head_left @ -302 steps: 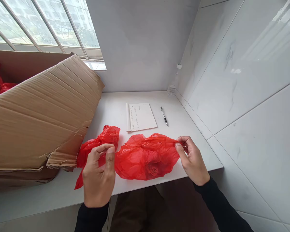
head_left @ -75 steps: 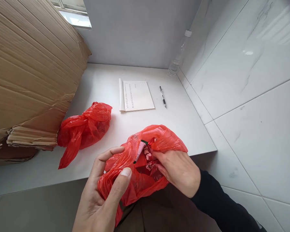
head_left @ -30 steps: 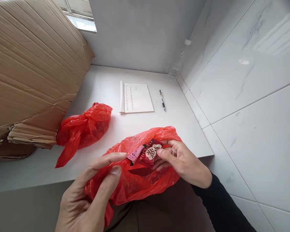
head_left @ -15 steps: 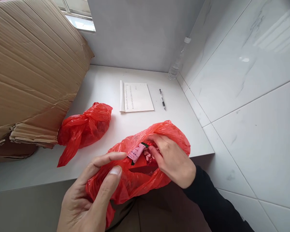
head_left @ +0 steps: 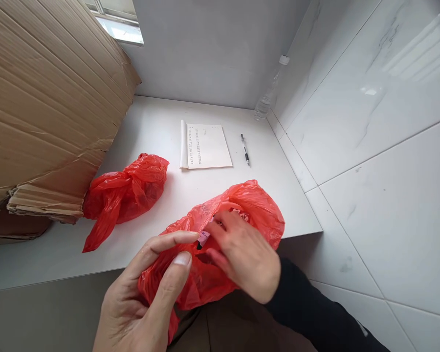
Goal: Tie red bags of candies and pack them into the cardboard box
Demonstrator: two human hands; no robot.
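A red plastic bag (head_left: 260, 208) lies mouth-up at the front edge of the white table, partly overhanging it. My left hand (head_left: 143, 298) grips its left end with the lower fingers curled into the plastic, while thumb and index finger stand apart at the opening. Inside the bag's mouth is my right hand (head_left: 244, 254), with thumb and fingers apart and slightly blurred. Its fingers reach over a small pink-labelled packet (head_left: 204, 238), covering most of it. Behind the fingers shows a red wrapper with white print (head_left: 241, 213). Other contents are hidden.
A second red bag (head_left: 126, 190), knotted, sits at left against a large cardboard sheet (head_left: 47, 98). Farther back on the white table (head_left: 157, 117) are an open notepad (head_left: 209, 145), a pen (head_left: 245, 150) and a clear bottle (head_left: 266, 100) near the tiled wall (head_left: 370, 161).
My right hand has shifted left and slightly down inside the bag. It leaves the red printed wrapper and now covers much of the pink-labelled packet. My left hand keeps its hold.
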